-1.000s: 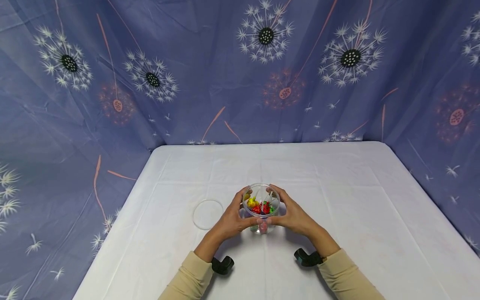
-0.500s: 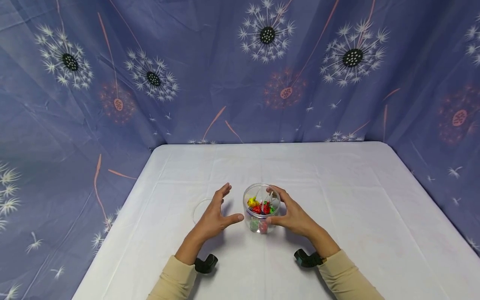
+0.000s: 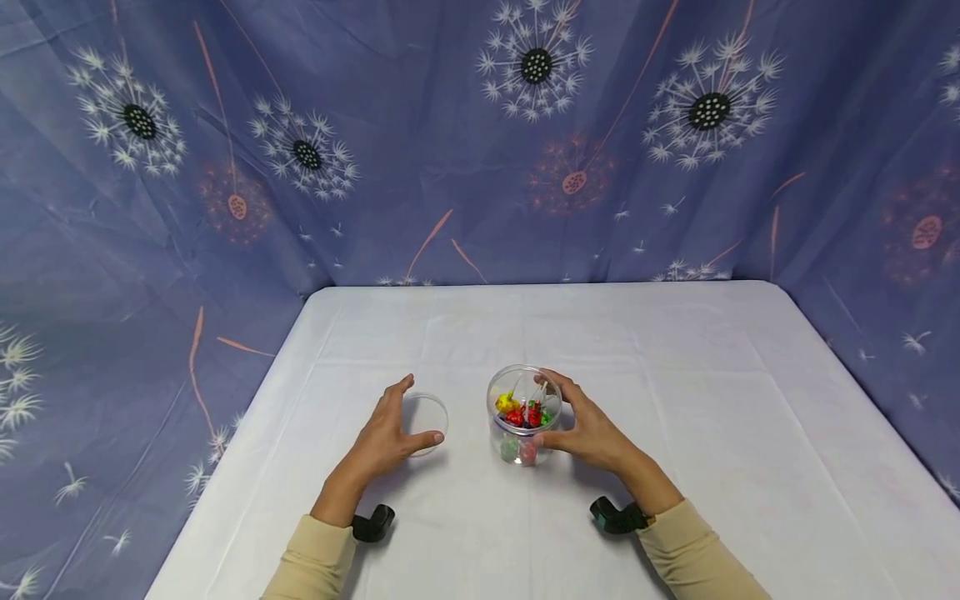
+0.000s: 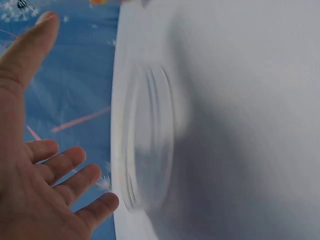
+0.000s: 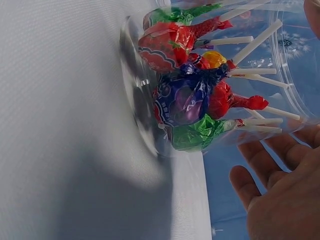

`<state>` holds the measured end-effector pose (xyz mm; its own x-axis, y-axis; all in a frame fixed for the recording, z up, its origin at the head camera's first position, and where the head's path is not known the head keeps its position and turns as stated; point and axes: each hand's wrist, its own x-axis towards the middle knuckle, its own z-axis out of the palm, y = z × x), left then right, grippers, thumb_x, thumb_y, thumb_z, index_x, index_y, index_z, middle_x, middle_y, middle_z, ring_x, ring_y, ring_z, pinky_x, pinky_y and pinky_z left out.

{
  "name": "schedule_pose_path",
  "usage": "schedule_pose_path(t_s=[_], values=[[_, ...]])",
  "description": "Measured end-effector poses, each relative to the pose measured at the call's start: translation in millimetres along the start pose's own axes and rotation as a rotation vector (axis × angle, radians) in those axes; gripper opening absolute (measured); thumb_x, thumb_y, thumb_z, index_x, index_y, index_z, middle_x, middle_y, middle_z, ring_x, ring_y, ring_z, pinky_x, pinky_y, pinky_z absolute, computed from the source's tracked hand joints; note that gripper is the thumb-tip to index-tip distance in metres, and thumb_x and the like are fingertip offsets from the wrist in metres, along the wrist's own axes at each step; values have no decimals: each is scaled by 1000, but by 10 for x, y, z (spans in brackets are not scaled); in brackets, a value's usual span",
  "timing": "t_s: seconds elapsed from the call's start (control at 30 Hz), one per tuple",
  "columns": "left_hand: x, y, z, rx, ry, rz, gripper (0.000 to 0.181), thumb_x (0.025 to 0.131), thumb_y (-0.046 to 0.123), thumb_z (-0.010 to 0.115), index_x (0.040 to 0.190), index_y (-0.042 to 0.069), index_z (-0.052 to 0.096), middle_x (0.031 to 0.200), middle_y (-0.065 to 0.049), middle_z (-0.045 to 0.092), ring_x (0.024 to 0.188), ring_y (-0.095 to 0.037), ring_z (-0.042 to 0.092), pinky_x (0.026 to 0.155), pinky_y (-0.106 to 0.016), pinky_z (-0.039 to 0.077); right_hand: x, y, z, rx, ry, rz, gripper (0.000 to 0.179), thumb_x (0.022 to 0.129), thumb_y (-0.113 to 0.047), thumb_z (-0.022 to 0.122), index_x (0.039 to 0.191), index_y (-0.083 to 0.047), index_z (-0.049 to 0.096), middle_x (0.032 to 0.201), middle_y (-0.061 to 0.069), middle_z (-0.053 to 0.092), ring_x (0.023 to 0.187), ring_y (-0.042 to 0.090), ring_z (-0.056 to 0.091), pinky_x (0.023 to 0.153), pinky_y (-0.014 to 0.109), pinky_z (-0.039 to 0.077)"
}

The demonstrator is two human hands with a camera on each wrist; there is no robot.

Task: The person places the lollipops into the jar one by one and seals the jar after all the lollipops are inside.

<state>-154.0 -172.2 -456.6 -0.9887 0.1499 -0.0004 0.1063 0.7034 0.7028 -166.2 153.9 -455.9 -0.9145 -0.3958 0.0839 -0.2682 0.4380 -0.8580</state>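
Note:
A clear plastic jar (image 3: 517, 433) stands upright on the white-covered table, its round mouth uncovered. Inside it are several lollipops (image 5: 187, 97) in red, green, purple and yellow wrappers, white sticks pointing up. My right hand (image 3: 588, 429) grips the jar from its right side, thumb at the front and fingers around the back. To the left lies a clear round lid (image 3: 431, 414), flat on the cloth. My left hand (image 3: 378, 437) is beside and partly over the lid's left edge, thumb and fingers spread, holding nothing. The left wrist view shows the lid (image 4: 154, 135) beyond the spread fingers.
A white cloth (image 3: 675, 350) covers the table. Behind and on both sides hangs a blue curtain (image 3: 420, 167) with dandelion prints. Black wrist-worn cameras show on the left wrist (image 3: 373, 523) and the right one.
My left hand has let go of the jar and moved left to the lid, its fingers spread. My right hand stays on the jar, which has kept its place.

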Motion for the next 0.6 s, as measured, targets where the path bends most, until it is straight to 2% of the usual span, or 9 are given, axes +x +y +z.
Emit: schedule_pose_path(t_s=[0.13, 0.27, 0.47, 0.6], values=[[2, -119, -21, 85, 10, -2, 107, 68, 48, 81, 149, 11, 22, 148, -11, 33, 136, -31, 30, 106, -53, 36, -3, 7, -3, 0, 0, 4, 92, 72, -36, 81, 145, -38, 26, 149, 5, 35, 133, 41, 36, 103, 67, 30], [-1, -219, -3, 125, 14, 1, 109, 66, 47, 82, 149, 8, 23, 147, -13, 35, 133, -31, 31, 106, -51, 36, -3, 2, -5, -8, 0, 1, 91, 72, -37, 81, 145, -38, 26, 148, 4, 37, 132, 40, 37, 103, 67, 30], [-7, -287, 52, 113, -2, -27, 112, 65, 46, 83, 150, 9, 20, 149, -15, 33, 135, -33, 29, 108, -53, 33, 3, 7, -11, -3, 1, -12, 92, 71, -39, 81, 145, -36, 27, 147, 1, 39, 133, 38, 38, 105, 66, 28], [-12, -306, 84, 91, -9, -23, 115, 63, 46, 84, 150, 9, 18, 150, -16, 31, 136, -34, 27, 109, -55, 31, 8, 14, -13, 6, -1, -16, 92, 71, -39, 81, 145, -33, 28, 147, 0, 40, 132, 38, 38, 105, 66, 28]])
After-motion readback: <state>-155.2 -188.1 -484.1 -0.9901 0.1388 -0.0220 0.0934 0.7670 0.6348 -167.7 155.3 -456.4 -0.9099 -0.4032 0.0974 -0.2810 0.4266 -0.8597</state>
